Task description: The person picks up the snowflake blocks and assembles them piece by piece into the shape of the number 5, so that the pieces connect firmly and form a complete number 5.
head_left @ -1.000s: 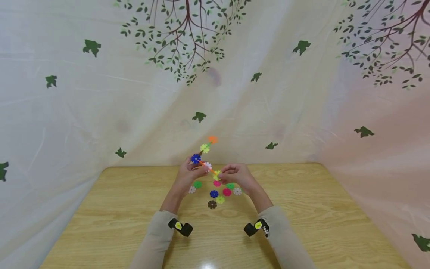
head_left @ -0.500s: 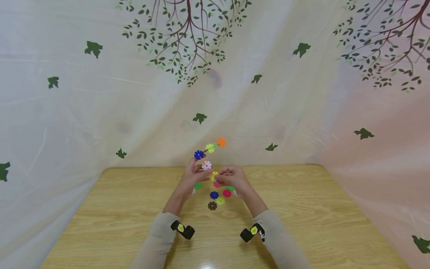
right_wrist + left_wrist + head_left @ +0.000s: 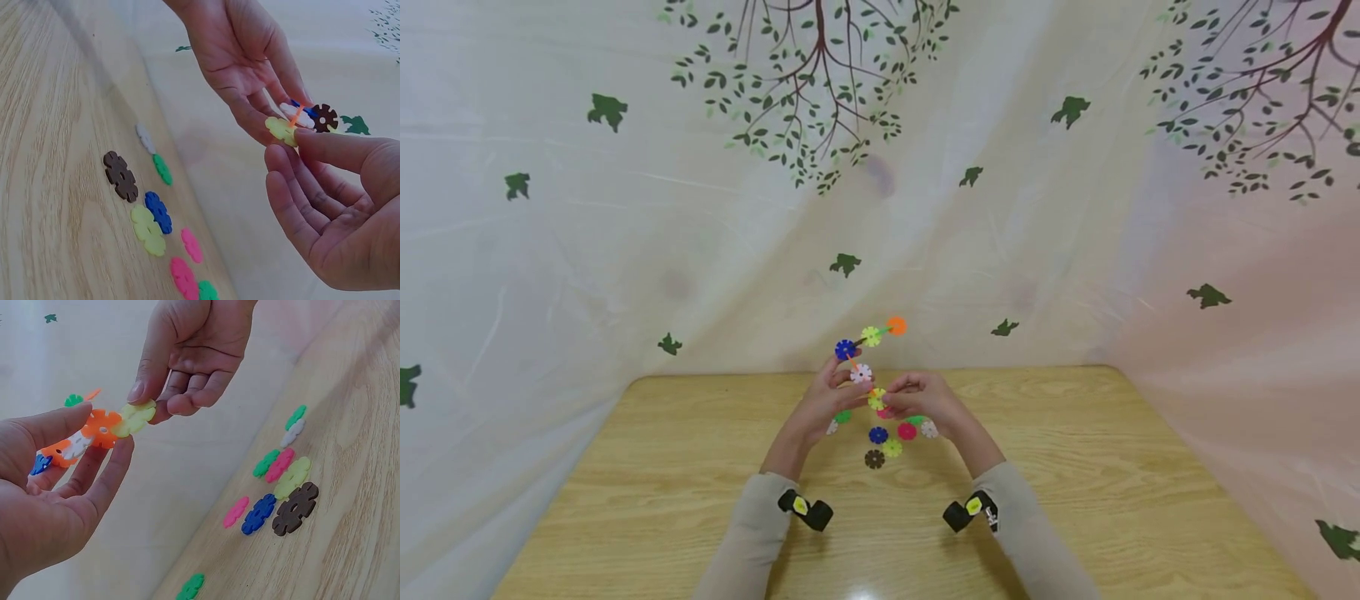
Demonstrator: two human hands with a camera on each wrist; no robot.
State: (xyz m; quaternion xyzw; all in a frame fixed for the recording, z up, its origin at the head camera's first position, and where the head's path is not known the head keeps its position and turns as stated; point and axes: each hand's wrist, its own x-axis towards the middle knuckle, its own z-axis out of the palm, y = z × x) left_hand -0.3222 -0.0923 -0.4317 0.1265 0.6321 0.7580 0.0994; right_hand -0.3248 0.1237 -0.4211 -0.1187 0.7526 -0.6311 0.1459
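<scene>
Both hands hold up a linked chain of notched, flower-shaped plastic discs over the table. My left hand (image 3: 818,406) pinches an orange disc (image 3: 101,428) between thumb and fingers, near the chain's lower end. On that end sits a yellow disc (image 3: 135,417), joined to the orange one, and my right hand (image 3: 931,402) pinches it by thumb and forefinger. Farther along the chain come a white disc (image 3: 861,373), a blue disc (image 3: 846,350), another yellow disc (image 3: 871,337) and an orange end disc (image 3: 897,326). The left fingers partly cover its middle.
Loose discs lie on the wooden table (image 3: 1060,500) beneath the hands: a brown disc (image 3: 874,459), a blue one (image 3: 878,435), a yellow one (image 3: 892,448), plus several pink, green and white ones. A printed curtain (image 3: 737,275) hangs behind the table's far edge.
The chain's upper end has swung to the right, with the blue disc shifting slightly up and right. Both hands have drawn a little closer together, keeping their grip.
</scene>
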